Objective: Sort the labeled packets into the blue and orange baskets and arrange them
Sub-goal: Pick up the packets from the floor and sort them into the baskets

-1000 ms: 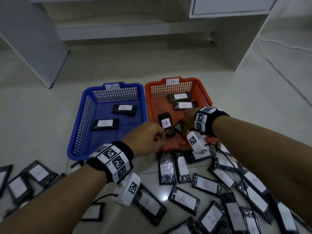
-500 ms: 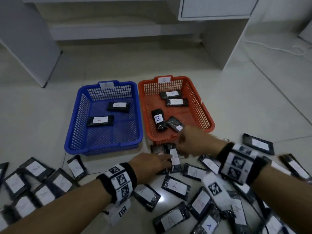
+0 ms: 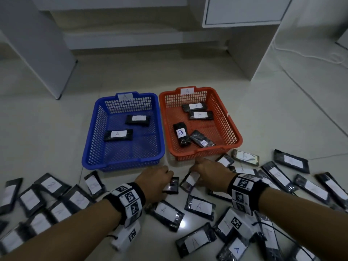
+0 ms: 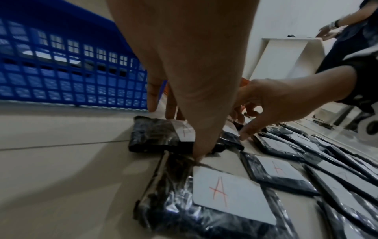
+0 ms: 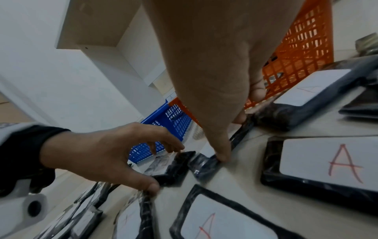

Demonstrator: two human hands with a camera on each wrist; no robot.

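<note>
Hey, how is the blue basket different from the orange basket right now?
The blue basket has a tag reading A on its far rim; the orange basket has one reading B. The blue basket holds two packets, the orange basket four. The blue basket's packets lie flat and apart, while two in the orange basket lie askew near its front. Both are mesh plastic baskets of like shape, side by side on the floor.

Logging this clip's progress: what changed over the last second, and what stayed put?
Both hands pulled back from the orange basket to the floor pile. The left hand now touches one packet, the right hand another; neither is lifted. Basket contents are unchanged: two packets in the blue basket, four in orange.
</note>
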